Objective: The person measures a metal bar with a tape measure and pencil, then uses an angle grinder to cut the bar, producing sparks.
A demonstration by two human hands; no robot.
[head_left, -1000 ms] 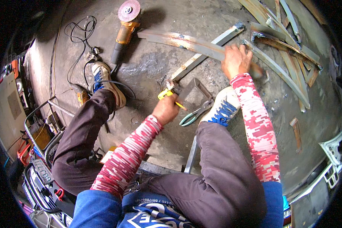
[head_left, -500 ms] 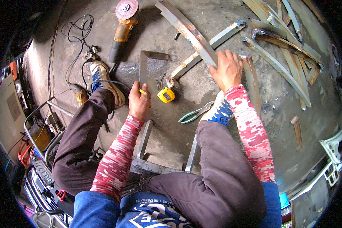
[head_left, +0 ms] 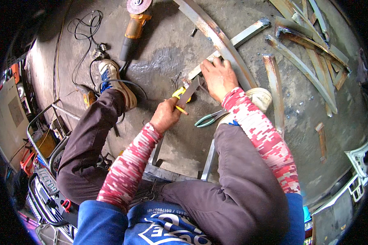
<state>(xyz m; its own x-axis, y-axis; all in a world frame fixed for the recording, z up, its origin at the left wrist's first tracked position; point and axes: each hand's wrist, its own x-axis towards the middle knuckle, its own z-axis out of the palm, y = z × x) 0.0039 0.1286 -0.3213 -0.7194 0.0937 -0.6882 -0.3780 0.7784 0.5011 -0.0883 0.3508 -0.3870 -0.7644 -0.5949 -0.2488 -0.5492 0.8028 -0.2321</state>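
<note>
Marking underway: left hand (head_left: 165,116) grips pencil (head_left: 180,109) at square (head_left: 191,90); right hand (head_left: 218,75) presses bar (head_left: 221,41); grinder (head_left: 133,28) untouched.

You are in a metalwork or welding workshop, and you sit low over a bare, stained concrete floor (head_left: 159,53) that serves as your working surface. Rusty steel strips and angle bars (head_left: 298,61) lie scattered across it to your right, some straight, one long curved bar (head_left: 221,38) running past your hands. An angle grinder (head_left: 133,24) with an orange body lies ahead on your left, its black cables (head_left: 84,30) looping over the floor. Green-handled pliers (head_left: 208,119) rest beside your right knee. At your far left stand a wire rack (head_left: 43,130) and cluttered equipment, too dark to make out.
</note>
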